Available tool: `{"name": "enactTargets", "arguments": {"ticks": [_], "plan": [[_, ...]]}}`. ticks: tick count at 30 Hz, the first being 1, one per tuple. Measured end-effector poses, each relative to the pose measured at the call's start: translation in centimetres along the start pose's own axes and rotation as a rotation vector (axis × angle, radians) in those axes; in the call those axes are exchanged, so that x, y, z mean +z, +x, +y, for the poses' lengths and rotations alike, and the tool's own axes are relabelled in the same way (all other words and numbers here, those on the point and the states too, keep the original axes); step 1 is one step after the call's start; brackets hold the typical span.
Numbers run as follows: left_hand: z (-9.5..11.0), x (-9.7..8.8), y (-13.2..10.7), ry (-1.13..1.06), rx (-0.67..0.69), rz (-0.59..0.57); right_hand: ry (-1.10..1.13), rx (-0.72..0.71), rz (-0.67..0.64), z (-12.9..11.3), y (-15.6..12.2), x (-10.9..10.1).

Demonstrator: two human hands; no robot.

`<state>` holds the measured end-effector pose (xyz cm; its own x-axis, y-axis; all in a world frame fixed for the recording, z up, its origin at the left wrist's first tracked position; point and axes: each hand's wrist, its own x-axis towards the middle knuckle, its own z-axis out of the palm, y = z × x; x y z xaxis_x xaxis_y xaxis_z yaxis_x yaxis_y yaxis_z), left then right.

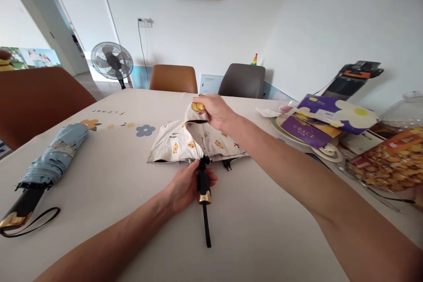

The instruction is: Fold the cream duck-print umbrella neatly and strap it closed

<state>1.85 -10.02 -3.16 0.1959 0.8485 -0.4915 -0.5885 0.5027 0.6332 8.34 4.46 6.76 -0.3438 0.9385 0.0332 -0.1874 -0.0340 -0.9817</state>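
Observation:
A cream umbrella [176, 143] printed with small yellow ducks lies collapsed on the table, its loose canopy spread to both sides. My left hand [188, 183] is closed around its black handle [204, 185], which has a gold end and a black wrist strap hanging toward me. Over the canopy, my right hand [214, 110] pinches a fold of the fabric and holds it raised. Part of the canopy is hidden behind my right forearm. To the left rests a folded blue umbrella [57, 154] with a black and gold handle.
The table [142, 220] has a pale cloth with printed flowers. On the right are a purple packet [307, 128], plates and a bag of snacks [390, 158]. Two chairs, brown [173, 78] and grey [243, 80], stand beyond; a fan [112, 61] is behind.

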Motion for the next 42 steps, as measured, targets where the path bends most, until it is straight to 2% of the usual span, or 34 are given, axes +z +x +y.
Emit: {"name": "enactTargets", "arguments": {"ticks": [4,10,12,16,17,19,24,27,31,35,36,39,42], "plan": [[0.1,0.1,0.0,-0.003,0.001,0.010,0.016,-0.047,0.039,1.1,0.5,3.5],[0.2,0.0,-0.1,0.021,-0.050,0.011,0.032,-0.057,0.084,2.1,0.8,4.4],[0.1,0.0,-0.1,0.044,-0.032,0.015,-0.004,-0.013,0.009,2.4,0.5,4.4],[0.0,0.0,-0.2,0.048,-0.004,-0.014,-0.194,0.064,-0.330,2.4,-0.7,4.2],[-0.1,0.0,-0.2,0.044,-0.007,-0.022,-0.235,0.050,-0.385,2.3,-1.0,4.1],[-0.1,-0.1,-0.1,0.036,-0.009,-0.024,-0.284,-0.009,-0.408,2.1,-1.4,3.7],[0.1,0.1,-0.2,0.025,-0.016,-0.002,-0.398,-0.183,-0.292,1.5,-2.2,2.0],[0.2,0.3,-0.4,0.034,-0.031,0.005,-0.579,-0.324,-0.243,1.8,-3.1,0.5],[0.0,0.0,-0.3,0.011,-0.025,-0.034,-0.837,-0.455,-0.186,3.4,-4.6,-2.1],[-0.3,-0.2,-0.2,-0.033,0.030,-0.093,-0.980,-0.660,-0.138,6.5,-5.3,-4.1],[-0.3,-0.2,-0.3,-0.039,0.045,-0.099,-1.033,-0.672,-0.147,7.3,-5.4,-4.4],[0.0,0.3,-0.6,-0.039,0.049,-0.077,-1.136,-0.593,-0.273,9.2,-5.2,-4.9],[0.3,0.5,-0.8,0.008,0.008,-0.027,-1.066,-0.598,-0.233,9.9,-5.4,-4.9]]}}
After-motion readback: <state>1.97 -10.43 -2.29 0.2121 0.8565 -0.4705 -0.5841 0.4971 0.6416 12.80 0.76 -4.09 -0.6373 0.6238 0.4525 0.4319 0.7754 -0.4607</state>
